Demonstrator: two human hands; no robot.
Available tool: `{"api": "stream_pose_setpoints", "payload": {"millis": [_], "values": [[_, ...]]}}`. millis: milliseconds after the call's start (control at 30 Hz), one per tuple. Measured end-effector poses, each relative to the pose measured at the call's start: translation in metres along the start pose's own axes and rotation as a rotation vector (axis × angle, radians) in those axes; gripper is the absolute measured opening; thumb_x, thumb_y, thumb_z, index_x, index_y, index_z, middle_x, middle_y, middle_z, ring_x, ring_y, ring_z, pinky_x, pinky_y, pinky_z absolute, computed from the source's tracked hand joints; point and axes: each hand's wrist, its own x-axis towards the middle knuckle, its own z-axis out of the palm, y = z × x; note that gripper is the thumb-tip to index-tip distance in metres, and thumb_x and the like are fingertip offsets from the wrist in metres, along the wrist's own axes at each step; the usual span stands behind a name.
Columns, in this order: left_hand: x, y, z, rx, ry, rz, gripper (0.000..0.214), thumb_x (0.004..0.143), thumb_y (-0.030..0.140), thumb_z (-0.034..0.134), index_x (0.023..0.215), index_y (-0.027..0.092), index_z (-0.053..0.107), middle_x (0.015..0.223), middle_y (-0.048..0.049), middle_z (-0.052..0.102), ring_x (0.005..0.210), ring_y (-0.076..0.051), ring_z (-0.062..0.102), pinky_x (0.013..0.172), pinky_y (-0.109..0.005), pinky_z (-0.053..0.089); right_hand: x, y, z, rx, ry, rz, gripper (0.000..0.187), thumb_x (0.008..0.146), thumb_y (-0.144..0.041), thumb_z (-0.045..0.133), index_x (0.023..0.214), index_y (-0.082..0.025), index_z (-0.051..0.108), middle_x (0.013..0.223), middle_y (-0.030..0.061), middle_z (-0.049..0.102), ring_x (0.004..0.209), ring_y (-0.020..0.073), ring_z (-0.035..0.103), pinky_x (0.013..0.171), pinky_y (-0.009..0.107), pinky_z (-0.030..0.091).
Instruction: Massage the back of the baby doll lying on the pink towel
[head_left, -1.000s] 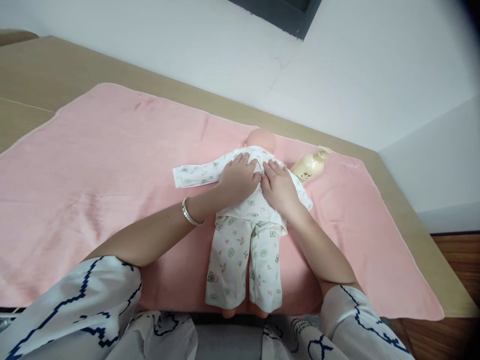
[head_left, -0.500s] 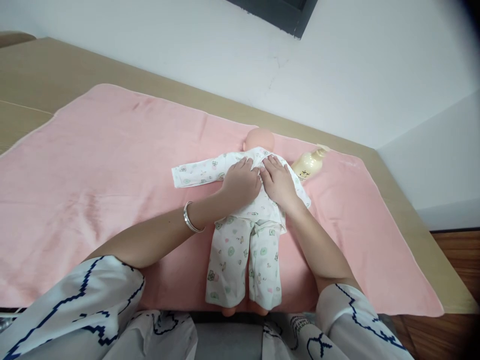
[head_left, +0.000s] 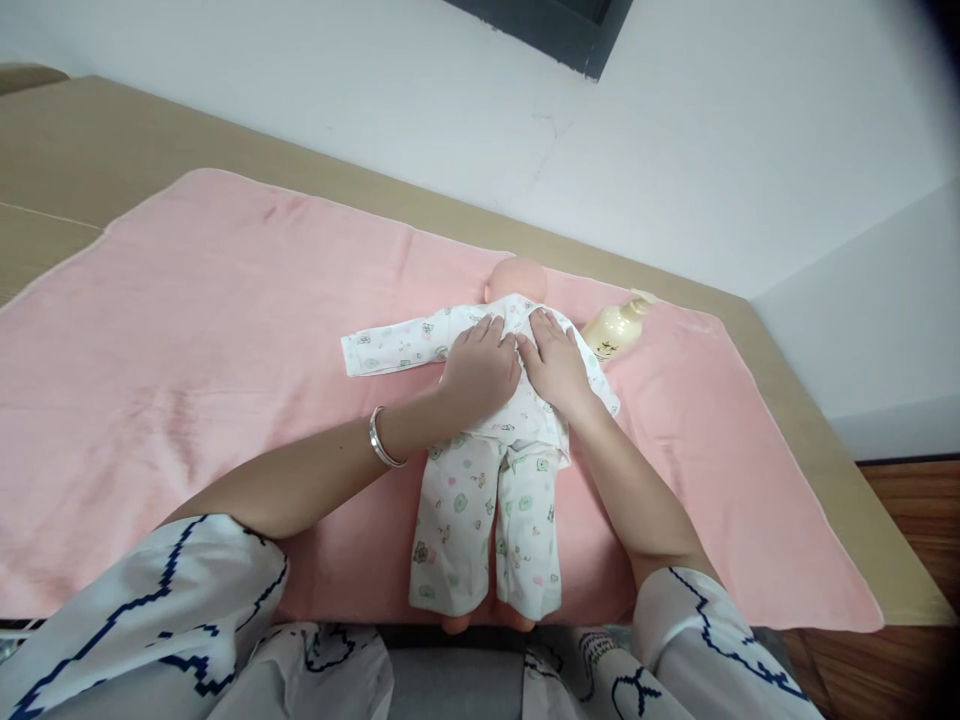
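1. Pale wood worktop against a white wall, with a big pink blanket spread over it.
2. Baby doll in printed white pajamas lies on that, feet by the near edge, one sleeve stretched out to the left.
3. Left hand and right hand rest side by side on the doll's top, grip unclosed on both, fingers laid pretty flat.
4. Cream pump bottle sits tilted just right of the doll.
5. Silver bangle on the left wrist, btw.
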Motion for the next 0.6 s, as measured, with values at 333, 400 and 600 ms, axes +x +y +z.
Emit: {"api": "stream_pose_setpoints", "payload": {"millis": [333, 400, 600], "values": [[0.008, -0.018, 0.014, -0.067, -0.002, -0.057, 0.055, 0.098, 0.027, 0.043, 0.148, 0.005, 0.049, 0.16, -0.0229, 0.044, 0.152, -0.037, 0.038, 0.125, -0.055, 0.031, -0.003, -0.005, 0.001, -0.033, 0.012, 0.011, 0.063, 0.106, -0.044, 0.026, 0.159, -0.011, 0.035, 0.166, 0.016, 0.037, 0.158, 0.0334, 0.028, 0.128, 0.063, 0.019], [0.007, -0.017, 0.015, -0.074, 0.0, -0.062, 0.055, 0.099, 0.028, 0.042, 0.148, 0.006, 0.049, 0.161, -0.0219, 0.043, 0.153, -0.036, 0.037, 0.125, -0.055, 0.03, -0.002, -0.005, 0.001, -0.036, 0.015, 0.011, 0.064, 0.106, -0.044, 0.026, 0.159, -0.01, 0.034, 0.166, 0.0157, 0.037, 0.158, 0.0334, 0.028, 0.128, 0.062, 0.019], [0.013, -0.022, 0.012, -0.109, -0.055, -0.091, 0.058, 0.098, 0.03, 0.044, 0.151, 0.007, 0.047, 0.163, -0.0209, 0.04, 0.154, -0.035, 0.034, 0.127, -0.055, 0.028, -0.005, -0.01, 0.001, -0.1, 0.039, 0.014, 0.063, 0.107, -0.04, 0.026, 0.156, -0.003, 0.039, 0.163, 0.0199, 0.041, 0.155, 0.0344, 0.034, 0.128, 0.059, 0.022]]}}
